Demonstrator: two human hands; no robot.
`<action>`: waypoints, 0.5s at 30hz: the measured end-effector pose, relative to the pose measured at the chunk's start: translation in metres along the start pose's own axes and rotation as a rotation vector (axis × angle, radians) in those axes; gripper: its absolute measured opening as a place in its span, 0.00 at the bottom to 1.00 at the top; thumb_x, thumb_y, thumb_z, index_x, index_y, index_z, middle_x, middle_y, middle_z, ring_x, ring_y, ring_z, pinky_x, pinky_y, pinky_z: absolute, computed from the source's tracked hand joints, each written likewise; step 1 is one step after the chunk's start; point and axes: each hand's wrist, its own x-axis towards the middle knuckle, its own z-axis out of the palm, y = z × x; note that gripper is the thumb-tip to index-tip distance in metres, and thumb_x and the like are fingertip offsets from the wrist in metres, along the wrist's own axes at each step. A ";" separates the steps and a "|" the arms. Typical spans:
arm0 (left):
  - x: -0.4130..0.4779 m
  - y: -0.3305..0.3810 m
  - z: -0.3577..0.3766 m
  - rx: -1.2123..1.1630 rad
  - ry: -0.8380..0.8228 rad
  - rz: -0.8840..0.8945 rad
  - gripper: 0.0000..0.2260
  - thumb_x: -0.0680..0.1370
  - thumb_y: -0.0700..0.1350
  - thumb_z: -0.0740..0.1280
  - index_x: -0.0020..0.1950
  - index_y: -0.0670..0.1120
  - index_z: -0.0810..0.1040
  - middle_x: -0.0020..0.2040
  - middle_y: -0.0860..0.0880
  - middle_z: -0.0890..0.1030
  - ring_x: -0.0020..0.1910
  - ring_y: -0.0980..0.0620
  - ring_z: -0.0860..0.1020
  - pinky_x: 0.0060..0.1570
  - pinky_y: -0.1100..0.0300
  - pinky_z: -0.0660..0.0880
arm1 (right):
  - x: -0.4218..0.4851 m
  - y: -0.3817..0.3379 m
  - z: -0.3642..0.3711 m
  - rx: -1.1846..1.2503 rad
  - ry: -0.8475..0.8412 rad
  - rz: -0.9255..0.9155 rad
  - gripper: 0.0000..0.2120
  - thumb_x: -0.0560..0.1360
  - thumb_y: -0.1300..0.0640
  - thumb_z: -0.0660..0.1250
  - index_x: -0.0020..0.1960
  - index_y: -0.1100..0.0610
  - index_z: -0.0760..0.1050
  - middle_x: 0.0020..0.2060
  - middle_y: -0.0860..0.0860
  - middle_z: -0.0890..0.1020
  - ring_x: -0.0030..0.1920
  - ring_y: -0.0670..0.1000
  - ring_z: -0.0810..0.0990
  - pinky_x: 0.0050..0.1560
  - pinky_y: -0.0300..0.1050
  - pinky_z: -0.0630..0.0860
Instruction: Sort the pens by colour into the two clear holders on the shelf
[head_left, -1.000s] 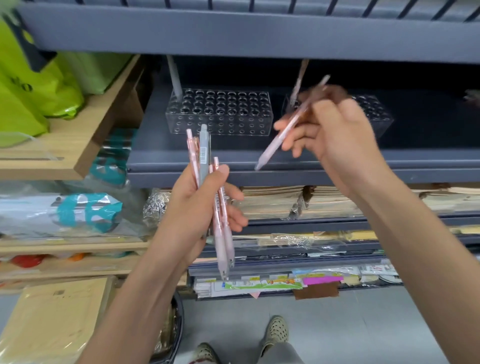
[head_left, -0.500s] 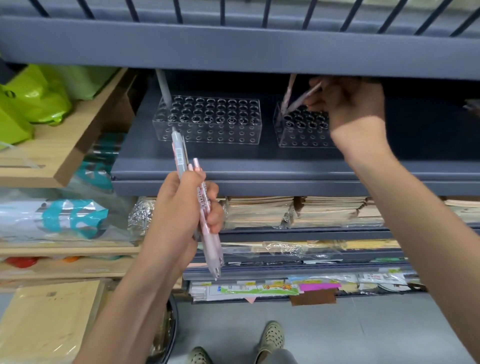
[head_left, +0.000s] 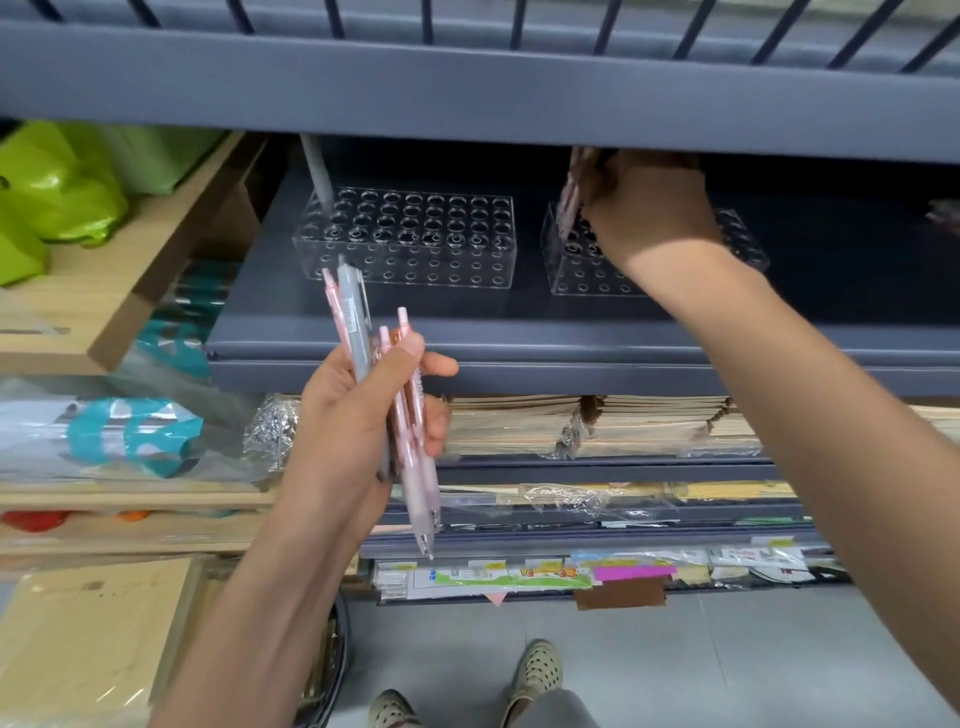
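Two clear holders with rows of round holes stand on the dark grey shelf (head_left: 467, 332). The left holder (head_left: 405, 239) has one grey pen (head_left: 318, 171) standing in its far left corner. My right hand (head_left: 649, 208) reaches over the right holder (head_left: 582, 260), its fingers closed around pink pens (head_left: 571, 192) standing at the holder's left end. My left hand (head_left: 363, 421) is in front of the shelf, shut on a bunch of pens (head_left: 410, 415): several pink ones and one grey one (head_left: 353, 322), tips pointing down.
The upper shelf's front edge (head_left: 467, 98) hangs low over the holders. Green bags (head_left: 57, 192) lie on a wooden shelf to the left. Stacks of paper goods (head_left: 597, 426) fill the shelves below. My shoes (head_left: 540, 670) stand on the grey floor.
My right hand has carried a pink pen from in front of the shelf up to the right holder and lowered it beside the pink pen there. The left hand kept its bunch.
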 end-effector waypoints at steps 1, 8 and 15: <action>0.000 0.000 0.000 -0.010 -0.002 -0.007 0.12 0.75 0.48 0.70 0.51 0.43 0.72 0.44 0.44 0.85 0.22 0.50 0.73 0.23 0.61 0.70 | 0.000 0.000 0.000 -0.004 -0.004 -0.005 0.17 0.83 0.53 0.52 0.60 0.62 0.75 0.60 0.62 0.78 0.61 0.63 0.75 0.58 0.50 0.69; -0.003 0.000 -0.002 0.034 -0.074 -0.032 0.13 0.77 0.49 0.69 0.54 0.43 0.71 0.46 0.42 0.86 0.23 0.50 0.75 0.23 0.60 0.72 | 0.002 0.002 0.000 0.046 -0.045 -0.025 0.16 0.83 0.51 0.54 0.62 0.60 0.73 0.60 0.61 0.78 0.62 0.61 0.74 0.59 0.48 0.68; -0.006 0.002 -0.002 0.071 -0.105 0.006 0.03 0.77 0.48 0.70 0.45 0.51 0.79 0.47 0.44 0.86 0.24 0.49 0.76 0.23 0.60 0.72 | 0.001 0.007 0.001 0.153 -0.072 0.025 0.14 0.81 0.47 0.59 0.47 0.54 0.77 0.52 0.55 0.83 0.56 0.57 0.78 0.49 0.41 0.65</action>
